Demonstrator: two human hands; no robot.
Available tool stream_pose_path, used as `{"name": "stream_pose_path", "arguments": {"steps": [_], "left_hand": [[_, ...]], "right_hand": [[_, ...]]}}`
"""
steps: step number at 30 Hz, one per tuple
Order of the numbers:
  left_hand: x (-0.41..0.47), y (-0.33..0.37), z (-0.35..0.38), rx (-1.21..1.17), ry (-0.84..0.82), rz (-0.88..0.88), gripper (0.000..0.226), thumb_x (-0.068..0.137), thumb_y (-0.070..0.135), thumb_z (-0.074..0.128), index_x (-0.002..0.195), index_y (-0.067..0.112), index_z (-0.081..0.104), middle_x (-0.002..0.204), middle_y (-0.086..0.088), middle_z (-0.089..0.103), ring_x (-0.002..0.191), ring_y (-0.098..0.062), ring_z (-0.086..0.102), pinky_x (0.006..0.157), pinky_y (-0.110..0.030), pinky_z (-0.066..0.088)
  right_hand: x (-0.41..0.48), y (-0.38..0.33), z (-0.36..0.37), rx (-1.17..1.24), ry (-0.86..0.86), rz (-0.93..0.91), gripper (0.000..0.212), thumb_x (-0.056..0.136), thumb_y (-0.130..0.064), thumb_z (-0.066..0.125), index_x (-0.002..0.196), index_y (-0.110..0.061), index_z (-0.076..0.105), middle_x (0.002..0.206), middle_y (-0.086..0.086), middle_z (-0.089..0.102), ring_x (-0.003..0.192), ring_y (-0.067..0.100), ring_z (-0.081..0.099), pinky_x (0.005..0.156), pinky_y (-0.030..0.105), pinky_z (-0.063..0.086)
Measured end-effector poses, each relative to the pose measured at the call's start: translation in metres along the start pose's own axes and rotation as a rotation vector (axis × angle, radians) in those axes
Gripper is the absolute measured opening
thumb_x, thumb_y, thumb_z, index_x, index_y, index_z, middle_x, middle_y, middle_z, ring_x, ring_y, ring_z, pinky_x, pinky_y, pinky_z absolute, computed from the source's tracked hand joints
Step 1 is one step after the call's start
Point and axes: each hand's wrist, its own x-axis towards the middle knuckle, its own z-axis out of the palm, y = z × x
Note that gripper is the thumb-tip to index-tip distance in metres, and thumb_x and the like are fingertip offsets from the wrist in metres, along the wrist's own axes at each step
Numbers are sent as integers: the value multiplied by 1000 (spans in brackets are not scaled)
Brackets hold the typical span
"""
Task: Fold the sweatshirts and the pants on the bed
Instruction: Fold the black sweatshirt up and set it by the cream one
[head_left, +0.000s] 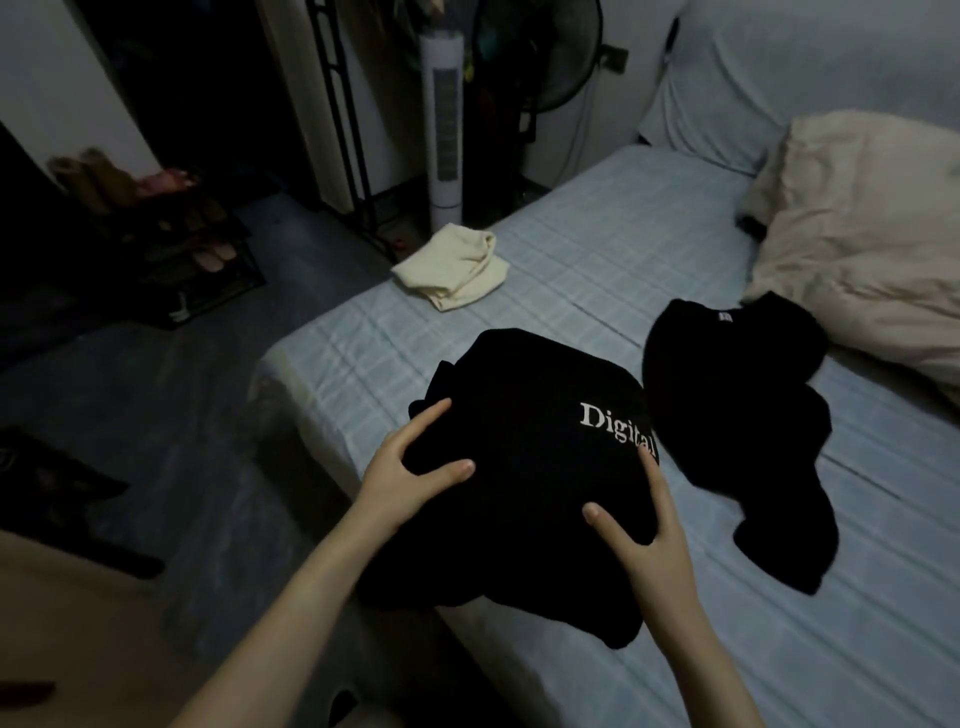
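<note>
A bed covered by a pale blue checked sheet (597, 249) fills the right half of the view. A rumpled beige duvet (872, 218) is heaped on its far right side. At the near edge of the bed lies a folded black sweatshirt with white "Digital" lettering (524, 415). Its near end hangs over the mattress edge. Just beside it on the right, a second black garment (727, 395) is spread loosely on the sheet, a white neck label showing at its far end. Whether it is a sweatshirt or pants cannot be told. A folded cream-coloured garment (452, 267) sits apart at the far left edge of the bed. On the floor behind it stands a slim white tower fan (447, 130).

The left hand (405, 467) holds the lettered sweatshirt at its left side, the grip spread wide, with the thumb on top and dark cloth bunched between thumb and forefinger. The right hand (644, 540) holds the right side below the lettering. Its grip is likewise spread, the thumb lying on the cloth and the fingers along the edge.
</note>
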Motion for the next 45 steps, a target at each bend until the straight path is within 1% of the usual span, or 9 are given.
{"name": "stream_pose_path", "arguments": {"steps": [2,5,10,15,24,30,37,42,45], "left_hand": [[6,-12,-33,-11,24,-22,75,61,50,82,130,55,52,139,13,50,126,-4,49,103,-23,41],[20,-27,-90,-50,38,2,72,61,45,83,126,56,54,137,19,54,123,3,52,103,-20,44],[53,-42,-203,-47,89,8,73,62,41,84,129,49,56,129,22,57,116,6,55,102,-22,47],[89,-47,-288,-23,94,-43,70,75,23,84,134,45,54,136,2,54,125,-12,53,110,-41,42],[176,-77,-355,-138,31,-93,62,74,27,83,120,59,57,133,17,58,123,-5,55,104,-32,46],[268,-75,-408,-91,95,-108,65,69,36,84,124,58,56,142,10,51,128,-10,51,110,-40,42],[377,-59,-470,-50,103,-116,69,65,43,85,124,59,55,145,3,47,130,-17,50,111,-45,41],[456,-58,-493,-57,20,-100,67,67,40,86,124,58,56,143,8,49,129,-13,51,109,-43,43],[509,-66,-499,-53,-84,-78,65,64,44,85,121,59,57,128,27,58,118,5,56,95,-19,49]], "right_hand": [[6,-4,34,-10,-6,0,85,68,-52,79,139,-63,34,119,-58,39,106,-32,43,69,4,46],[19,-10,95,-26,-8,-12,87,63,-51,77,138,-63,35,115,-61,39,101,-35,42,65,1,45],[42,-29,214,-10,-17,-22,88,62,-59,85,134,-67,36,126,-51,42,110,-28,45,80,10,43],[65,-53,299,-27,-27,-9,87,62,-56,78,138,-62,37,127,-46,46,109,-26,48,77,7,47],[139,-61,379,-65,-14,29,83,66,-59,80,135,-69,34,125,-55,41,105,-33,44,68,3,47],[232,-58,449,-36,-51,14,84,69,-53,79,138,-66,33,123,-57,40,107,-34,41,77,8,44],[336,-86,517,-14,-71,2,88,65,-56,77,142,-60,34,128,-46,46,112,-26,47,77,-3,41],[393,-95,544,-38,-5,36,89,65,-63,80,139,-65,31,134,-40,47,116,-22,47,77,-2,43],[417,-89,562,-9,76,58,88,66,-59,81,139,-65,33,134,-42,45,116,-22,47,77,-3,42]]}}
